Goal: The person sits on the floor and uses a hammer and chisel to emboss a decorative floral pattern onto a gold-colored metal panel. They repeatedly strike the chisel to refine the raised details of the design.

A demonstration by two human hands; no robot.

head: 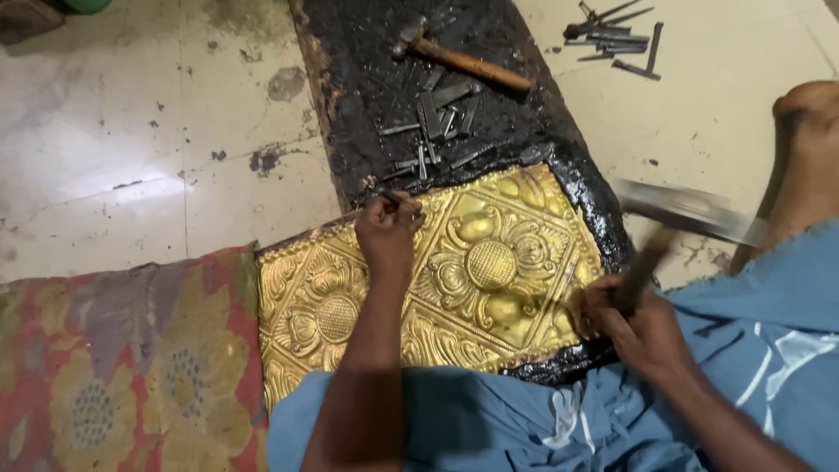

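Observation:
A golden embossed metal sheet [472, 288] with flower patterns lies on a black pitch board [367, 105] on the floor. My left hand [387, 232] holds a small metal punch [389, 197] upright against the sheet's far edge. My right hand [634, 328] grips the handle of a hammer [690, 212], raised over the sheet's right side and blurred by motion. My legs in blue cloth [489, 424] lie along the near edge.
A second wooden-handled hammer [463, 59] and several loose punches [441, 118] lie on the board's far part. More metal tools [616, 39] lie on the pale floor at top right. A flowered cloth [122, 367] covers the floor at left.

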